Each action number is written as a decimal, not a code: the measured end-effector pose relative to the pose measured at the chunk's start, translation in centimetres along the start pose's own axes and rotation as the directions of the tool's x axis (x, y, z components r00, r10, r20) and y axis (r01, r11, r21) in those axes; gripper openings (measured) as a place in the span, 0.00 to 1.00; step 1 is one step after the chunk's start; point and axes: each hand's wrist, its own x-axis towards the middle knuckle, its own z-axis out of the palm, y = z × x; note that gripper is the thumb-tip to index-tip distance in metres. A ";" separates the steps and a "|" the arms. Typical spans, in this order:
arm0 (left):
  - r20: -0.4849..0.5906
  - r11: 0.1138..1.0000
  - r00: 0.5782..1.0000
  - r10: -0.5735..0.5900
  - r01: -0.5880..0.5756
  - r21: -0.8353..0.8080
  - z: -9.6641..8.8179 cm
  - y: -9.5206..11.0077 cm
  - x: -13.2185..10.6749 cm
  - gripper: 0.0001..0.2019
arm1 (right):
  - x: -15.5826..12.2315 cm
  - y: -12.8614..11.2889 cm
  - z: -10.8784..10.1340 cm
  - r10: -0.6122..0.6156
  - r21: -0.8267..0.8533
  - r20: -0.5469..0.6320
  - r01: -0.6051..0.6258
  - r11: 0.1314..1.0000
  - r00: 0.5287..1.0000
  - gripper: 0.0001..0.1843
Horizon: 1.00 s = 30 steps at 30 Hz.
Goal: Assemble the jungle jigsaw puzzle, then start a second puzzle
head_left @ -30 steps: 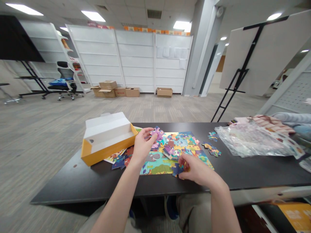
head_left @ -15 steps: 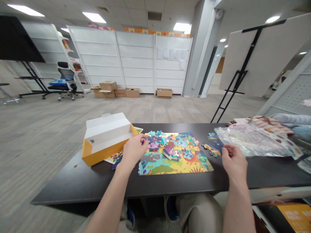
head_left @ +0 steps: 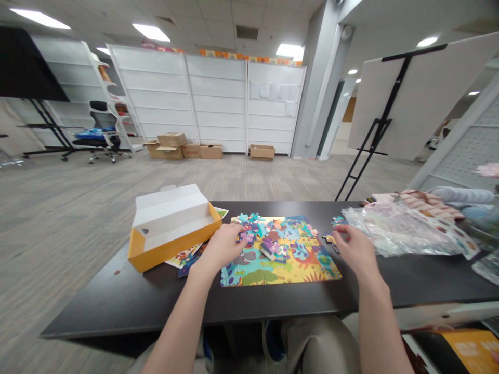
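A colourful animal puzzle board (head_left: 268, 275) lies flat on the black table, with loose puzzle pieces (head_left: 249, 217) heaped along its upper left. My left hand (head_left: 223, 245) rests over the board's left side, fingers and thumb apart beside the purple pieces (head_left: 247, 237); its fingertips are partly hidden. Stacked purple pieces (head_left: 274, 248) sit mid-board. Right of the board, my right hand (head_left: 357, 250) hovers with index finger and thumb apart at several loose pieces (head_left: 329, 238), covering part of that group. Contact with them is unclear.
An open yellow and white box (head_left: 175, 236) stands at the left, picture sheets (head_left: 185, 256) partly under it. Clear plastic packaging (head_left: 401, 231) and rolled fabric (head_left: 429, 201) lie at the right. The table (head_left: 132, 306) ends close to my knees.
My right hand has moved left over the loose pieces, its finger and thumb now apart. My left hand has shifted slightly down, and its fingers have spread from a pinch. The view has tilted slightly.
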 end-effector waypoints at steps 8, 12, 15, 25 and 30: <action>0.095 0.987 0.985 0.145 -0.138 -0.078 1.1 0.6 0.2 0.20 | 5.8 -7.2 2.3 -0.058 -0.265 0.592 0.262 0.928 0.804 0.22; 0.136 0.995 0.986 0.100 -0.099 -0.019 0.6 0.7 0.3 0.18 | 6.3 -6.4 3.0 -0.062 -0.264 0.658 0.307 0.914 0.751 0.16; 0.152 0.996 0.985 0.085 -0.084 -0.012 0.3 0.6 0.3 0.17 | 7.0 -5.6 3.3 -0.105 -0.187 0.702 0.324 0.927 0.704 0.15; 0.121 0.995 0.989 0.084 -0.077 -0.060 1.1 -0.1 0.6 0.21 | 10.3 -7.1 1.5 -0.414 0.439 0.837 0.010 0.898 0.357 0.25; 0.095 0.985 0.994 0.058 -0.042 -0.165 1.0 -0.2 0.7 0.21 | 9.8 -7.0 1.8 -0.504 0.649 0.723 -0.215 0.730 0.473 0.26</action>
